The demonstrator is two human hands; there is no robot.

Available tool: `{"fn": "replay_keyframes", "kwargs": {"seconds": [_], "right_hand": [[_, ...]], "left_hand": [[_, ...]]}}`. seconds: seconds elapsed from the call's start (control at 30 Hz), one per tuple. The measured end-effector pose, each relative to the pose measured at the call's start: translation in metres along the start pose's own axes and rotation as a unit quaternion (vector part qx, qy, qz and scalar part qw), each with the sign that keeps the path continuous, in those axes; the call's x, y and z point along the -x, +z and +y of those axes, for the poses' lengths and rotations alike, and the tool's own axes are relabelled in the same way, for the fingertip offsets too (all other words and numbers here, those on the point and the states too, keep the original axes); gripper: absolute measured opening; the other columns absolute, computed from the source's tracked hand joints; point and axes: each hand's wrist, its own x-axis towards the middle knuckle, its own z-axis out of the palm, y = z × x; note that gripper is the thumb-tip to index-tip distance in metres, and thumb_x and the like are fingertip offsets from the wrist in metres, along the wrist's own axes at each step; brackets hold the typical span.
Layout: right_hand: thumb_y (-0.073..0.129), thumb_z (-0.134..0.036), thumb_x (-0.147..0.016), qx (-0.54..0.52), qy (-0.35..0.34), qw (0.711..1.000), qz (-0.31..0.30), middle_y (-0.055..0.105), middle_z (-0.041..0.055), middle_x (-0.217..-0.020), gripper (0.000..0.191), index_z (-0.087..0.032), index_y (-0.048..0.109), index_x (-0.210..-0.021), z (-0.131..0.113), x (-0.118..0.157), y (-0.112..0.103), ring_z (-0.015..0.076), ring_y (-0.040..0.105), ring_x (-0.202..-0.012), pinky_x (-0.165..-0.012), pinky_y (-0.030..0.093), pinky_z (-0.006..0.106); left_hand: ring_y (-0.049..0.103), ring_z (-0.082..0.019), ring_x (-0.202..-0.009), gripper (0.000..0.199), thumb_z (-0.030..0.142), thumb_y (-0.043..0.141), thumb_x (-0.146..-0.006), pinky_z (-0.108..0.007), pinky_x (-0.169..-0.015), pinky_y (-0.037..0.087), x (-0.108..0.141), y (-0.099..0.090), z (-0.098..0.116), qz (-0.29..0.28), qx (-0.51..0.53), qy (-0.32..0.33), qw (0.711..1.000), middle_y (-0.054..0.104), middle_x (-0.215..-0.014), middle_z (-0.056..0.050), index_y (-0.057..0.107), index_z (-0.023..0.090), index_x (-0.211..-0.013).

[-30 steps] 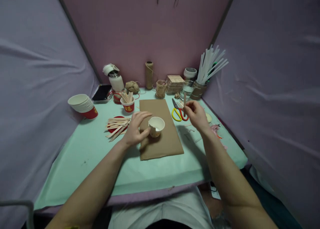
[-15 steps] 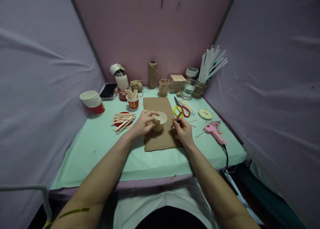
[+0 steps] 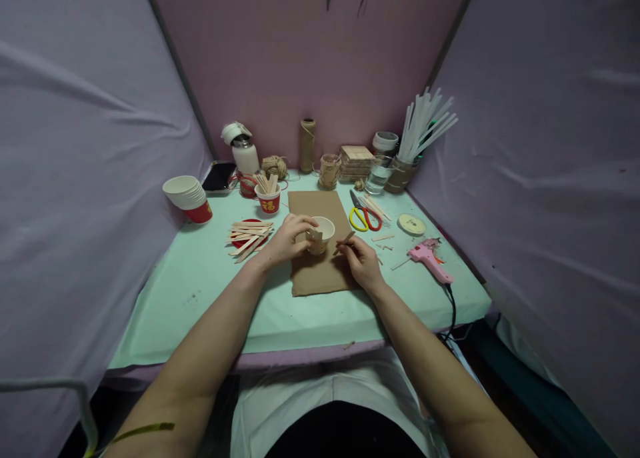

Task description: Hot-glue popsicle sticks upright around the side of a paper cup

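A pale paper cup (image 3: 325, 229) stands on a brown cardboard sheet (image 3: 320, 281) in the middle of the table. My left hand (image 3: 290, 239) is wrapped round the cup's left side, with a small brown piece showing at its fingertips. Just right of the cup, my right hand (image 3: 363, 261) pinches a short flat brown strip (image 3: 344, 242), which is tilted and apart from the cup. The lower outside of the cup looks brownish, but its details are too small to tell.
Wooden sticks (image 3: 247, 235) lie on a red dish at the left, near stacked cups (image 3: 187, 198). Scissors (image 3: 364, 217), a round lid (image 3: 411, 225) and a pink glue gun (image 3: 431, 259) lie at the right. Behind stand a water glass (image 3: 377, 177) and a twine roll (image 3: 307, 146).
My right hand has moved slightly left with the strip, closer to the cup, and the strip is tilted lower. My left hand stays on the cup. The whole view has shifted a little.
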Motion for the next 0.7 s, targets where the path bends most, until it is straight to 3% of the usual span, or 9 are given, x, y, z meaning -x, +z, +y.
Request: {"fn": "replay_keyframes", "kwargs": {"seconds": [0.23, 0.37, 0.5, 0.63, 0.7], "right_hand": [[0.05, -0.021, -0.092, 0.022, -0.043, 0.999, -0.025, 0.07, 0.0043, -0.085, 0.016, -0.022, 0.064, -0.083, -0.005, 0.001, 0.005, 0.0182, 0.065, -0.08, -0.075, 0.05, 0.03], [0.052, -0.02, -0.092, 0.033, -0.055, 0.997, -0.039, 0.071, 0.0036, -0.084, 0.015, -0.022, 0.066, -0.086, -0.009, 0.002, 0.011, 0.0179, 0.066, -0.078, -0.074, 0.05, 0.029], [0.053, -0.019, -0.091, 0.038, -0.055, 0.997, -0.025, 0.072, 0.0039, -0.086, 0.014, -0.022, 0.067, -0.089, -0.01, 0.003, 0.011, 0.0182, 0.066, -0.079, -0.075, 0.05, 0.03], [0.054, -0.023, -0.092, 0.037, -0.06, 0.998, -0.003, 0.071, 0.004, -0.084, 0.013, -0.021, 0.067, -0.089, -0.015, 0.007, 0.007, 0.0181, 0.065, -0.077, -0.073, 0.049, 0.03], [0.052, -0.024, -0.094, 0.041, -0.067, 0.997, -0.004, 0.069, 0.0039, -0.082, 0.015, -0.021, 0.066, -0.089, -0.021, 0.011, 0.005, 0.0181, 0.063, -0.077, -0.072, 0.048, 0.03]], "left_hand": [[0.055, -0.023, -0.102, 0.022, 0.023, 0.069, -0.076, -0.04, -0.095, 0.04, 0.001, -0.009, 0.01, -0.01, 0.012, 0.013, 1.0, 0.068, -0.11, -0.007, 0.065, 0.019, -0.098], [0.054, -0.024, -0.101, 0.035, 0.033, 0.076, -0.072, -0.04, -0.091, 0.043, 0.002, -0.01, 0.014, 0.015, 0.009, 0.018, 1.0, 0.068, -0.106, -0.008, 0.064, 0.019, -0.102], [0.054, -0.025, -0.106, 0.045, 0.039, 0.076, -0.072, -0.041, -0.094, 0.042, 0.004, -0.007, 0.022, 0.097, -0.024, 0.059, 0.993, 0.066, -0.112, -0.01, 0.061, 0.02, -0.111], [0.057, -0.023, -0.095, 0.027, 0.034, 0.069, -0.08, -0.041, -0.09, 0.042, 0.01, 0.002, 0.035, 0.264, -0.11, 0.121, 0.95, 0.068, -0.097, -0.007, 0.063, 0.02, -0.102], [0.058, -0.021, -0.086, 0.02, 0.03, 0.067, -0.082, -0.038, -0.083, 0.044, 0.014, 0.01, 0.041, 0.309, -0.128, 0.142, 0.932, 0.068, -0.088, -0.005, 0.064, 0.02, -0.099]]}}
